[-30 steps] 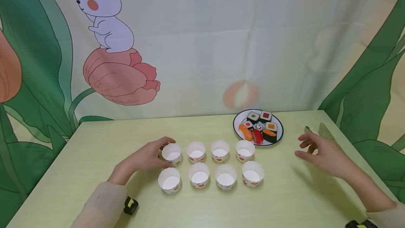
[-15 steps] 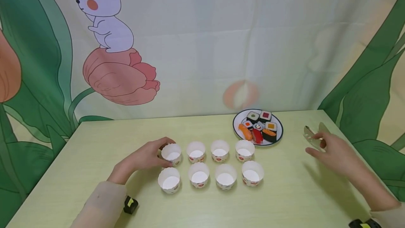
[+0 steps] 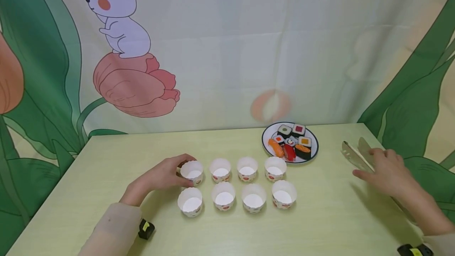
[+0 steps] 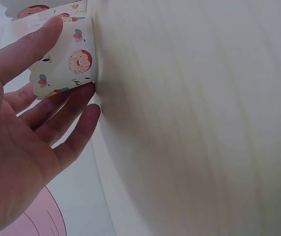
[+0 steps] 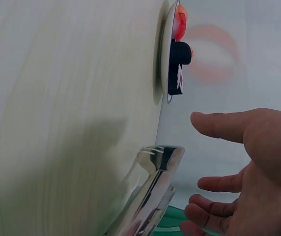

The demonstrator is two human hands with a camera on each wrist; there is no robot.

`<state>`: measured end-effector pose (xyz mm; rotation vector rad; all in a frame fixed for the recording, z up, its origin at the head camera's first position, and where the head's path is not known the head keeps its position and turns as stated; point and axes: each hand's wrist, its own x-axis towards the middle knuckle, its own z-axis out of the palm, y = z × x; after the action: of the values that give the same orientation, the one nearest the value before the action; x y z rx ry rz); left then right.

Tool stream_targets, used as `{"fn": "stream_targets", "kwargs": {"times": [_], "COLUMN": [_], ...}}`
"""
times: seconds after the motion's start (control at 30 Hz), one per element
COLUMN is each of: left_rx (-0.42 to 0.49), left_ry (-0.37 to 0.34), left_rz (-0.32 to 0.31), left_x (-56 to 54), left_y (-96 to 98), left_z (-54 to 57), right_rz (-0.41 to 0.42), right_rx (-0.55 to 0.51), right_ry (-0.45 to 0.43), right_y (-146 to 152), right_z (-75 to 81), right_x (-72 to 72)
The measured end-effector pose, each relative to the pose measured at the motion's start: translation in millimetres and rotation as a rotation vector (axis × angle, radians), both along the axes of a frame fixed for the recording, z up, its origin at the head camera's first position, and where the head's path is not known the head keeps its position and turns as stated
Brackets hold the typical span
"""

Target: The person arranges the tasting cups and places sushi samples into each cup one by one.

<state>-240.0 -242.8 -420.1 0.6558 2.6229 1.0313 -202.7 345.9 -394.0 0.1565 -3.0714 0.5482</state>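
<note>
- The shiny silver metal tongs [image 5: 148, 201] lie on the table at the person's right, near the far right corner, with 2 long narrow arms, 1 of them slotted like a fork at its tip.
- The person's right hand [image 3: 389, 173] is above the tongs, thumb spread from half-bent fingers, nothing between them; in the right wrist view it looks apart from the metal.
- The step in hand seems to be a reach for the tongs; taking them would call for lowering the fingers either side of the slick arms and squeezing evenly.
- The person's left hand [image 3: 165, 175] pinches a round white paper baking cup [image 3: 192, 173], thumb across its wall and fingers on the far side. This cup stands upright at the left end of the back row; its thin, scalloped wall, printed with doughnuts, could probably dent under a hard squeeze.
- The 7 other matching cups [image 3: 223, 196] complete 2 rows of 4.
- Behind them, a round white plate [image 3: 271, 132] with a dark rim holds 8 sushi-shaped pieces [image 3: 289, 153], smooth orange and red ones among black-wrapped rolls.
- Under everything is a pale yellow-green table [image 3: 227, 236] with faint wood grain.
</note>
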Motion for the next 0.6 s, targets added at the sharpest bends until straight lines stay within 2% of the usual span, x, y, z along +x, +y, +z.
{"fn": "stream_targets", "kwargs": {"times": [0.33,0.6], "left_rx": [0.021,0.007], "left_ry": [0.001,0.007], "left_rz": [-0.011,-0.009], "left_x": [-0.9,-0.3], "left_y": [-1.3,-1.5], "left_z": [-2.0,-0.8], "right_rz": [0.003,0.008], "right_rx": [0.025,0.094], "right_ry": [-0.071,-0.123], "right_y": [15.4,22.5], "right_z": [-3.3,-3.6], "right_x": [-1.3,-0.8]}}
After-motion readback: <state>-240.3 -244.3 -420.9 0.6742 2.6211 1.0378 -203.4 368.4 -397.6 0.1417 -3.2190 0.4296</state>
